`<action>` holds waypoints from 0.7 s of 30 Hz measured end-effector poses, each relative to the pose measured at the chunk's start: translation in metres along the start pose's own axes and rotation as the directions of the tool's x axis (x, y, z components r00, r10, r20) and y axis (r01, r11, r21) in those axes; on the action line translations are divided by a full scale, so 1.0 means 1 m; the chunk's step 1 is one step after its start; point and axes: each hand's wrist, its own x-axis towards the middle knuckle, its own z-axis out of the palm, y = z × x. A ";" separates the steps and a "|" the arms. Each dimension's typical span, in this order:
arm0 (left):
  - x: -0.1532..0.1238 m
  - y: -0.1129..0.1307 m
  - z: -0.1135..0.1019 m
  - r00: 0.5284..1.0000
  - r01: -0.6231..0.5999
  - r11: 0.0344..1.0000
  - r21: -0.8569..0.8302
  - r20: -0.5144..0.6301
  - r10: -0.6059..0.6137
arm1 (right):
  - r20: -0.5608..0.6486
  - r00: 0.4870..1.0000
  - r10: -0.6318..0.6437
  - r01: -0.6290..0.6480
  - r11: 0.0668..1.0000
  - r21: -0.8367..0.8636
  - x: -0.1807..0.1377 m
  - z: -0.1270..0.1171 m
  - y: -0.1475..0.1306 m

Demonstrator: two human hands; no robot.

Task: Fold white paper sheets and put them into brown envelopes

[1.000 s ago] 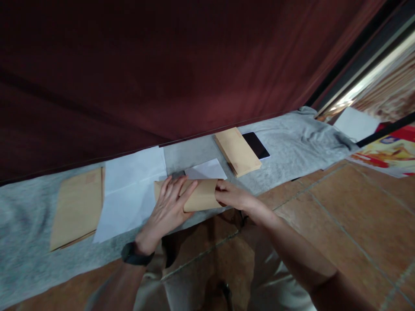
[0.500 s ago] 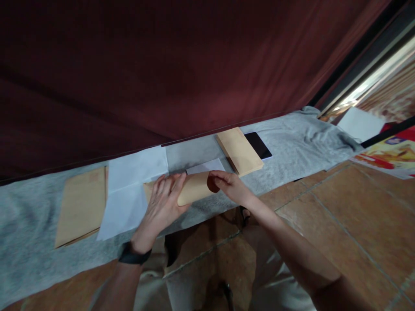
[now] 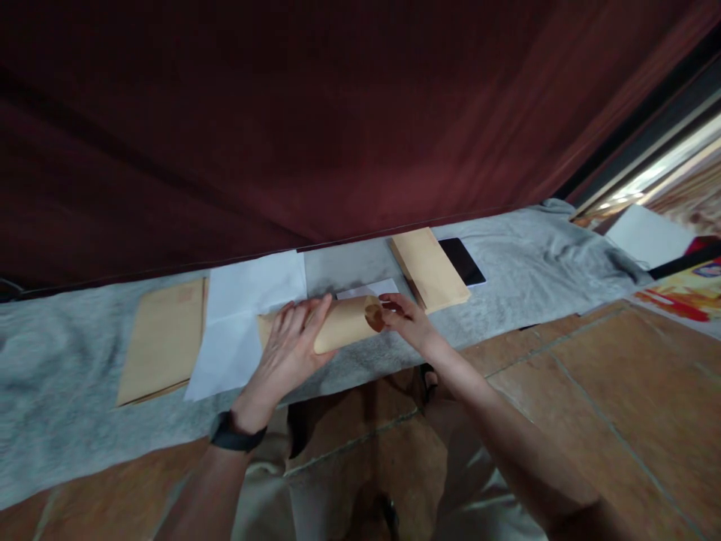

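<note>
A tan paper envelope [image 3: 349, 324] is bowed into a rounded shape, and its dark mouth gapes at the right end. My left hand [image 3: 296, 338] is closed round its left part, thumb below and fingers over the top. Just beside the mouth is my right hand [image 3: 410, 324], its fingers curved and apart, with nothing visible between them; whether a fingertip touches the rim is hard to tell. Beneath and behind the envelope, part of a white sheet [image 3: 386, 286] shows on the grey cloth [image 3: 360, 259].
Left of my hands lie a creased white paper [image 3: 225, 349] and a few tan envelopes [image 3: 163, 342]. A stack of tan envelopes [image 3: 431, 270] sits to the right, partly over a dark tablet-like device [image 3: 463, 261]. A dark red curtain [image 3: 338, 135] hangs behind; tiled floor [image 3: 591, 383] lies in front.
My right fingers have come off the envelope's right end and opened slightly. My left hand keeps its hold. The whole view has shifted a little.
</note>
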 end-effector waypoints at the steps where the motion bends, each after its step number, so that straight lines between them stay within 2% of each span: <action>1: 0.000 0.001 -0.002 1.000 0.002 1.000 -0.003 0.009 -0.002 | 0.038 0.998 0.046 -0.048 0.997 0.056 0.000 0.002 0.001; 4: -0.002 0.000 -0.005 1.000 0.009 1.000 -0.003 0.015 -0.008 | 0.114 0.988 0.108 -0.125 0.981 0.147 0.000 0.009 -0.001; 9: -0.006 -0.007 -0.006 0.999 0.020 1.000 -0.014 0.037 -0.019 | 0.142 0.977 0.162 -0.182 0.973 0.143 0.000 0.016 -0.005; 15: -0.013 -0.019 -0.008 0.995 0.061 0.998 -0.013 0.074 -0.060 | 0.123 0.985 0.122 -0.133 0.987 0.086 0.005 0.022 0.005; 17: -0.017 -0.025 -0.009 0.993 0.090 0.996 -0.017 0.081 -0.088 | 0.075 0.994 0.075 -0.076 0.997 0.006 0.006 0.021 0.009; 19: -0.021 -0.030 -0.010 0.988 0.122 0.992 -0.021 0.101 -0.119 | 0.038 0.999 -0.032 0.037 0.988 -0.152 0.007 0.019 0.011; 21: -0.026 -0.036 -0.010 0.980 0.149 0.988 -0.029 0.138 -0.144 | 0.035 0.985 -0.169 0.170 0.913 -0.370 0.006 0.015 0.010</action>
